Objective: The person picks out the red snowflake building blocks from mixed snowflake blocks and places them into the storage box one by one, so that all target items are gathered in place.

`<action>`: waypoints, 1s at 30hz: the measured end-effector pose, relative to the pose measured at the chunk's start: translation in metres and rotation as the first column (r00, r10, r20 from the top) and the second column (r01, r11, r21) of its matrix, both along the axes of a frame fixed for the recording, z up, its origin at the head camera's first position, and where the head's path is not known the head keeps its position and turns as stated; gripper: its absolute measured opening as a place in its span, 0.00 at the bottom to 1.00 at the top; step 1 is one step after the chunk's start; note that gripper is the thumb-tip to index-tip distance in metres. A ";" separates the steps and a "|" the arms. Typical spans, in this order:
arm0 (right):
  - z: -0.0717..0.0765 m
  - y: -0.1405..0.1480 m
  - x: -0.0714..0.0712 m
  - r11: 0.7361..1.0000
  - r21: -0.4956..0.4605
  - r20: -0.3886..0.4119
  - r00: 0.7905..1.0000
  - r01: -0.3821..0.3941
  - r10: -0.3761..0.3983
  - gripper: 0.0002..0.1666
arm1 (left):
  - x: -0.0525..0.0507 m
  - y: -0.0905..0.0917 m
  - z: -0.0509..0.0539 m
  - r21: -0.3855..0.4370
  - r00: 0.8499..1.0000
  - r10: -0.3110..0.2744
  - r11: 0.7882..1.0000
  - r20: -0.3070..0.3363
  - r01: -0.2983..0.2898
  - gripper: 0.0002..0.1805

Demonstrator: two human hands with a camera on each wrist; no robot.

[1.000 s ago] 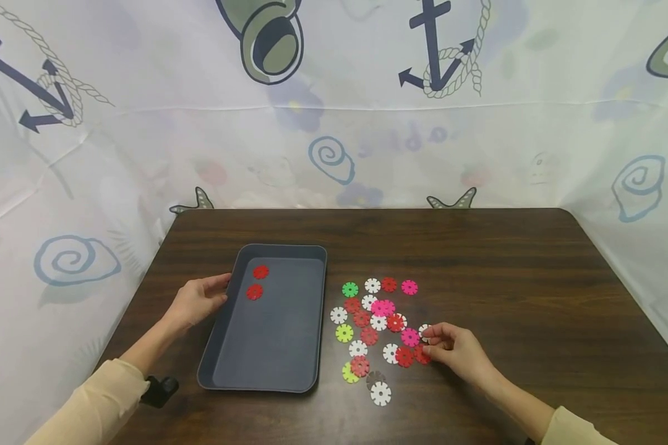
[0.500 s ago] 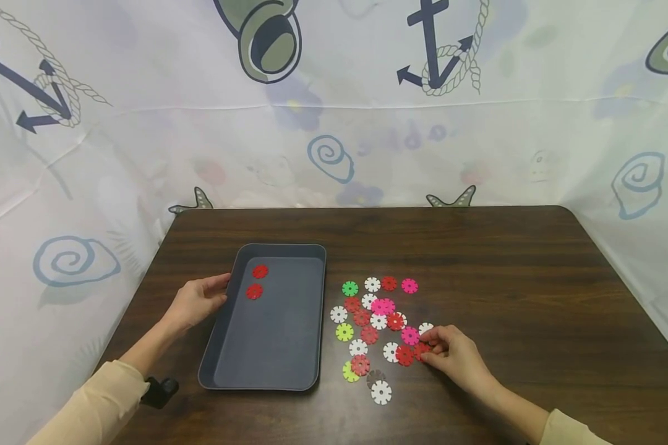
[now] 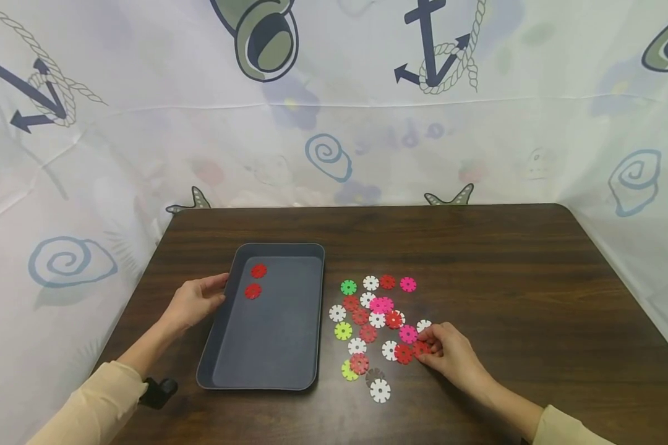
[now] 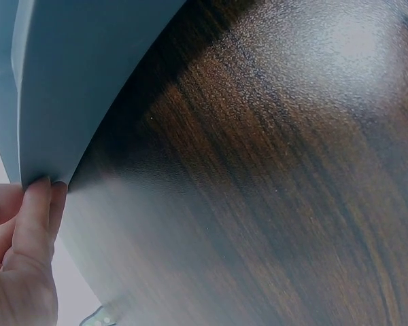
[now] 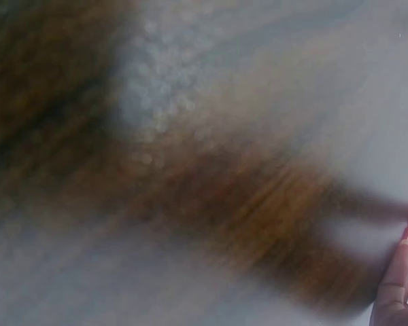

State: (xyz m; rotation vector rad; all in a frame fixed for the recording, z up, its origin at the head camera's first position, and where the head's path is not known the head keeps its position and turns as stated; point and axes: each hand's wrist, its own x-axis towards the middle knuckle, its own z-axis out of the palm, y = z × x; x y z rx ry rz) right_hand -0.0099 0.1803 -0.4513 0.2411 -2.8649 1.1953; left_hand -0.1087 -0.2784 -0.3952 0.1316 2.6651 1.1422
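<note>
In the head view, a dark grey rectangular tray (image 3: 267,346) lies left of the table's middle, holding two red notched discs (image 3: 258,271). My left hand (image 3: 192,303) rests fingertips against the tray's left side; the left wrist view shows its fingers (image 4: 37,217) nearly straight against the outer wall. Right of the tray, notched plastic discs lie scattered, some overlapping: white (image 3: 380,390), red, pink (image 3: 408,284), yellow-green (image 3: 343,331) and green (image 3: 348,287). My right hand (image 3: 453,355) pinches a red notched disc (image 3: 420,348) at the pile's right edge; its red rim shows in the right wrist view.
The dark wood-grain table (image 3: 534,278) extends past the discs to the right and behind the tray. A pale printed cloth (image 3: 367,154) hangs along its back and sides. A greyish translucent disc (image 3: 375,377) lies partly under a white one.
My right fingers have shifted slightly left, closing on the red disc, and more of the white disc behind them shows. The left hand keeps its place against the tray.
</note>
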 end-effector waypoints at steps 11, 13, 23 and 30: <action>0.002 -0.002 0.001 1.000 0.011 0.000 1.000 -0.012 0.012 0.19 | 0.000 0.000 -0.001 0.002 1.000 0.003 1.000 -0.010 -0.003 0.28; 0.001 -0.002 0.002 1.000 0.009 0.002 1.000 -0.006 0.006 0.19 | 0.000 0.000 -0.001 0.002 1.000 0.004 1.000 -0.011 -0.004 0.28; -0.002 -0.004 0.004 1.000 0.001 -0.049 0.999 0.013 -0.013 0.21 | -0.001 0.000 -0.002 0.016 1.000 0.008 1.000 -0.017 -0.008 0.27; -0.003 -0.004 0.004 1.000 -0.023 -0.078 0.997 0.003 -0.005 0.21 | -0.001 -0.001 -0.002 0.025 1.000 0.010 1.000 -0.016 -0.009 0.27</action>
